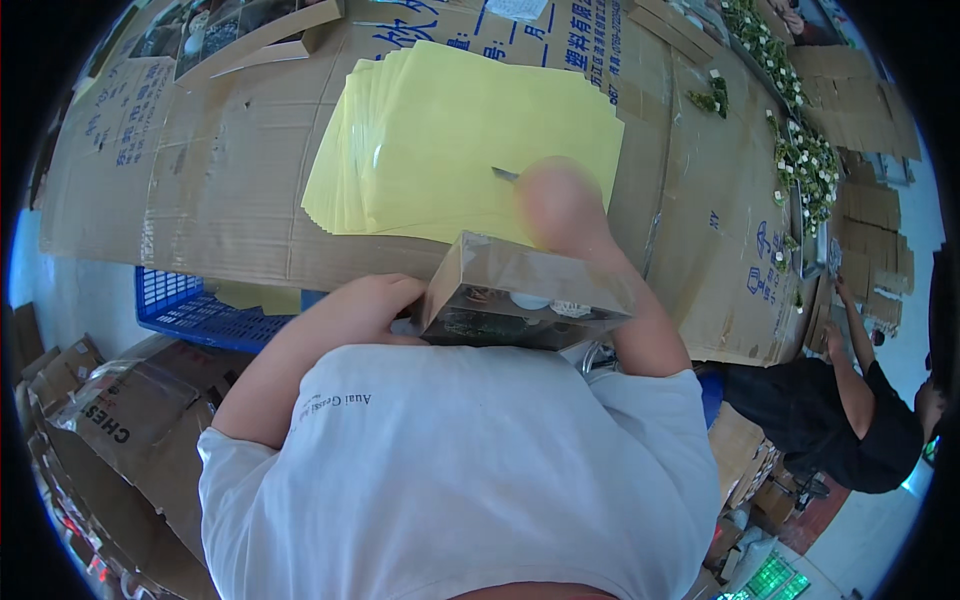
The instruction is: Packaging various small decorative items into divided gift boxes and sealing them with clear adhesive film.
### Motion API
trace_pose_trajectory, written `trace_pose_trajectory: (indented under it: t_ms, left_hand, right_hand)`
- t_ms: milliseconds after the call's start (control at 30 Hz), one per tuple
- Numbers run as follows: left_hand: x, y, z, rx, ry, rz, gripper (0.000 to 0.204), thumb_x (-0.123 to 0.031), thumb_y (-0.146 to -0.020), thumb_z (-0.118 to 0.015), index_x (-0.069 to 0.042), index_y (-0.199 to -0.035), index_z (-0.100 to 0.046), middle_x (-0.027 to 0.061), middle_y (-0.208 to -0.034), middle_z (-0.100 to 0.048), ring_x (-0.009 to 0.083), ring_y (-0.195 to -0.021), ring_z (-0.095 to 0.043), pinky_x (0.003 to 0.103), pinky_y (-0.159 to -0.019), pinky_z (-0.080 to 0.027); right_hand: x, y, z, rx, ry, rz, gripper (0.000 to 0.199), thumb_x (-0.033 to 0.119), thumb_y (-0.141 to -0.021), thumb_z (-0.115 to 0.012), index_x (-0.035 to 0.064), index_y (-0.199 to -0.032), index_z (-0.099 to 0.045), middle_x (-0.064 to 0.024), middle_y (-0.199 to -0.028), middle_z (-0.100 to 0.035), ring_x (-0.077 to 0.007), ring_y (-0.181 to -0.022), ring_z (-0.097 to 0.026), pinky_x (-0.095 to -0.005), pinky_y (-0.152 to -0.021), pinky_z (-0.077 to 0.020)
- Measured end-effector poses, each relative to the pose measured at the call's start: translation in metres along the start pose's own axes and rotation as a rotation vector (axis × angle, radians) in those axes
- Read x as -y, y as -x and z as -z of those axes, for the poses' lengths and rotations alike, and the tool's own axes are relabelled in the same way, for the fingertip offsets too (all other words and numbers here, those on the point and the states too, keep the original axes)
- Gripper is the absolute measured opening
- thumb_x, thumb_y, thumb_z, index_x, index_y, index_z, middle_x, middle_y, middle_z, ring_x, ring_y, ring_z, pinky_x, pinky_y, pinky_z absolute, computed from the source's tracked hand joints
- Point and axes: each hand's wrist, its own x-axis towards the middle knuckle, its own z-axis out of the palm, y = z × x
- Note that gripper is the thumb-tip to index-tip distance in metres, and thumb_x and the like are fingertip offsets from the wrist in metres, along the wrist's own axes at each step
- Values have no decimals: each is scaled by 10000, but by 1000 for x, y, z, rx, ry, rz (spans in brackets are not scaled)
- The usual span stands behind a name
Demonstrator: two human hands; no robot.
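A cardboard box with clear plastic sides (520,265) is close against my front at the table's near edge. Dark contents and round white pieces show through the plastic. My left hand (395,300) grips the box's left end, its fingertips partly hidden. Over the lower right of a fanned stack of yellow sheets (450,130), my right hand (562,205) is a blur. A small grey pointed blade (504,173) sticks out from its left side; the handle is hidden in the hand.
Flattened cardboard (230,170) covers the table. A blue plastic basket (185,305) is below its near left edge. More windowed boxes (245,35) lie at the far left. White-flowered sprigs (805,175) line the right side, where a person in black (840,425) works.
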Motion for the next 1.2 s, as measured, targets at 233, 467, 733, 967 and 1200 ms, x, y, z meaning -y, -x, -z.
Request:
trace_pose_trajectory:
  t_ms: [233,467,733,967,1200]
  left_hand:
    - [15,-81,42,-684,12,-167,179,-153,-848,-583,2,-936,-607,145,-874,-610,297,-871,-599,371,-798,-476]
    - [30,-135,45,-665,-798,-480,217,-155,-789,-593,-133,-998,-649,100,-1107,-575,274,-1122,-507,430,-949,-389]
    - [24,-149,68,-703,-905,-183,599,-462,-747,-660,-182,-1265,-546,104,-1078,-521,269,-1032,-517,393,-898,-403]
    - [-8,-129,77,-543,-16,-364,487,-399,-921,-516,-2,-1201,-542,181,-1120,-545,337,-1084,-509,394,-934,-417]
    - [3,-133,68,-806,-376,91,544,-414,-945,-480,44,-1238,-483,216,-1132,-557,337,-1005,-567,412,-879,-455]
  right_hand:
    - [0,-16,-7,-48,55,-118,236,106,-797,-583,60,-1027,-600,-111,-894,-540,-291,-789,-573,-398,-645,-490]
    - [-5,-27,-12,-98,113,-134,252,124,-848,-543,69,-1084,-613,-104,-898,-540,-277,-815,-573,-398,-619,-493]
    - [-9,-32,-16,-33,167,-127,288,131,-816,-575,39,-1087,-607,-96,-934,-540,-261,-837,-565,-376,-650,-487]
    - [-3,-38,1,-460,-23,-44,386,143,-722,-720,74,-1088,-620,-105,-1150,-509,-330,-1092,-482,-444,-902,-388]
    - [9,-47,32,-506,-149,202,243,37,-701,-734,99,-921,-652,-60,-1002,-583,-303,-1023,-522,-388,-862,-427]
